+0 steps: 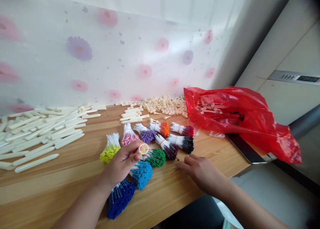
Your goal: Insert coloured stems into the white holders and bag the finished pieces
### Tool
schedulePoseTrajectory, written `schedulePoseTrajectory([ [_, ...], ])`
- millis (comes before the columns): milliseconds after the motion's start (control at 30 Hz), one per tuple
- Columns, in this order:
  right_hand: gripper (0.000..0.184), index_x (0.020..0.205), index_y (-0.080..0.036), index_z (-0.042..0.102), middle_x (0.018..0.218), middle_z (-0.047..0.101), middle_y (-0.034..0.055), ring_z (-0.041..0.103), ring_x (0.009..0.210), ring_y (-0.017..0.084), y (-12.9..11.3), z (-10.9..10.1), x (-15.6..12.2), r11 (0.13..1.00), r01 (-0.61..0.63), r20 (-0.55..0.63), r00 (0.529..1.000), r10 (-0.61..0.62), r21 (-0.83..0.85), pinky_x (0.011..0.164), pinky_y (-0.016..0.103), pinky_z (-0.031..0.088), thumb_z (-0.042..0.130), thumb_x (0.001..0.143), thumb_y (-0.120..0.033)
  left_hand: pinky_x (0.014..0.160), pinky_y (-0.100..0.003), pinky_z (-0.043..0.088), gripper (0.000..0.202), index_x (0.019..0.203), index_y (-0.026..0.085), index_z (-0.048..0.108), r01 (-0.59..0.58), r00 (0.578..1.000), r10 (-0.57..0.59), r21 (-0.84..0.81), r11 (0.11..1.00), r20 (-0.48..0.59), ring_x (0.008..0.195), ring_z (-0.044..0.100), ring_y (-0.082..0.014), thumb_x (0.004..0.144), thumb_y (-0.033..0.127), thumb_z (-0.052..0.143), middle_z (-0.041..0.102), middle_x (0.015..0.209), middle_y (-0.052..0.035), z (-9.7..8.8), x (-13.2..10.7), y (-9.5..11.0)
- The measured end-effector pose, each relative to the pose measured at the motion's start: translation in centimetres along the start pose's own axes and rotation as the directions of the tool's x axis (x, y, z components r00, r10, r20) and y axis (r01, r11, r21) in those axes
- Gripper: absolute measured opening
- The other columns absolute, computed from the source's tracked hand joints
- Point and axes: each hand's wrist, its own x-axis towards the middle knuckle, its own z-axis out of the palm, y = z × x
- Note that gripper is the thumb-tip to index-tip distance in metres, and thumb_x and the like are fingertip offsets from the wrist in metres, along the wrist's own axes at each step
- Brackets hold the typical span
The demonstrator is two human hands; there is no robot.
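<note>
Left fingers (pixel 135 158) hold 1 tube (pixel 143 149) above the wooden table (pixel 67 185), flowered wall (pixel 120 59) behind

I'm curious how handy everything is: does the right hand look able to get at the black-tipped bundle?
Probably yes: the right hand is close to the black-tipped bundle, just on its near side, with nothing visible between them.

The red bag (pixel 262 122) looked like thin, glossy, crinkled plastic. The tabletop (pixel 37 195) under it had smooth wood grain with a soft sheen. Left of the bag, the cream tubes (pixel 37 162) and dark-blue bundle (pixel 121 197) looked like smooth, faintly shiny plastic. Behind its left side, the flowered sheet (pixel 125 55) seemed slick; behind the bag's right end, the silver strip (pixel 280 76) looked metallic.
</note>
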Motion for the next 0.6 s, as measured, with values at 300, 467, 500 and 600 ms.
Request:
schedulePoseTrajectory([
  [300,0.027,0.094,-0.015,0.068,0.091,0.065,0.0082,0.06,0.085,0.016,7.4,0.1,3.0,0.946,-0.278,-0.217,0.926,0.31,0.167,0.078,0.025,0.045,0.042,0.094,-0.021,0.061,-0.023,0.041,0.047,0.087,0.016,0.066,0.107,0.991,-0.109,-0.027,0.994,-0.073,0.066,0.047,-0.0147,0.076,0.061,0.058,0.052,0.07,-0.0012,-0.3,0.2,-0.2],
  [467,0.022,0.096,-0.017,0.07,0.097,0.066,0.009,0.061,0.091,0.019,11.6,0.3,6.1,0.885,-0.458,-0.193,0.864,0.466,0.085,0.077,0.026,0.045,0.049,0.09,-0.022,0.059,-0.024,0.042,0.05,0.088,0.017,0.066,0.14,0.983,-0.139,0.001,0.99,-0.119,0.067,0.047,-0.0157,0.074,0.063,0.058,0.051,0.068,-0.0012,-0.8,0.2,-0.6],
  [500,0.021,0.093,-0.018,0.07,0.096,0.066,0.008,0.061,0.09,0.019,11.8,0.3,6.4,0.881,-0.469,-0.174,0.864,0.473,0.067,0.075,0.025,0.044,0.05,0.089,-0.022,0.058,-0.024,0.041,0.05,0.089,0.017,0.066,0.145,0.982,-0.143,0.008,0.989,-0.122,0.066,0.046,-0.0154,0.074,0.063,0.057,0.05,0.067,-0.0007,-0.8,0.2,-0.7],
  [600,0.019,0.089,-0.02,0.07,0.097,0.066,0.0065,0.061,0.088,0.018,11.5,-0.1,6.7,0.876,-0.483,-0.117,0.869,0.481,0.013,0.069,0.023,0.043,0.051,0.088,-0.022,0.057,-0.024,0.04,0.049,0.088,0.017,0.065,0.157,0.981,-0.153,0.025,0.987,-0.116,0.065,0.045,-0.0147,0.075,0.063,0.056,0.048,0.068,0.0001,-0.9,0.1,-0.7],
])
